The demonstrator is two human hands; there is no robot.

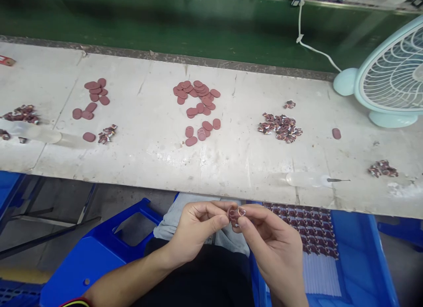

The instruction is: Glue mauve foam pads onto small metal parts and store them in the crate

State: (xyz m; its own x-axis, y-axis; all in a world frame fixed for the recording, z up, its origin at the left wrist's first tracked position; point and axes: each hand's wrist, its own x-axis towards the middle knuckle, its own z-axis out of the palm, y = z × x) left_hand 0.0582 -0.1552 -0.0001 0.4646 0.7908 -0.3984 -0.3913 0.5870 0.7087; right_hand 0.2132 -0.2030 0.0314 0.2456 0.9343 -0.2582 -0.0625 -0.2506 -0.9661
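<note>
My left hand [193, 230] pinches a reddish-brown oval disc [230, 213], seen nearly edge-on, between thumb and fingers. Against it, my right hand [272, 241] grips a small brown figurine [240, 212] with white and orange parts. The two pieces appear to touch, though fingertips cover much of both. This happens over my lap, just in front of the table edge. On the white table [148, 121] lie a loose group of matching oval discs [198, 90] and, to the right, a heap of similar figurines [280, 128].
A blue crate [360, 254] at my right holds rows of brown pieces [313, 227] on a ridged white sheet. A clear bottle with a thin dark tip [307, 180] lies near the table edge. A pale blue fan [393, 73] stands right; a blue stool [99, 258] is at left.
</note>
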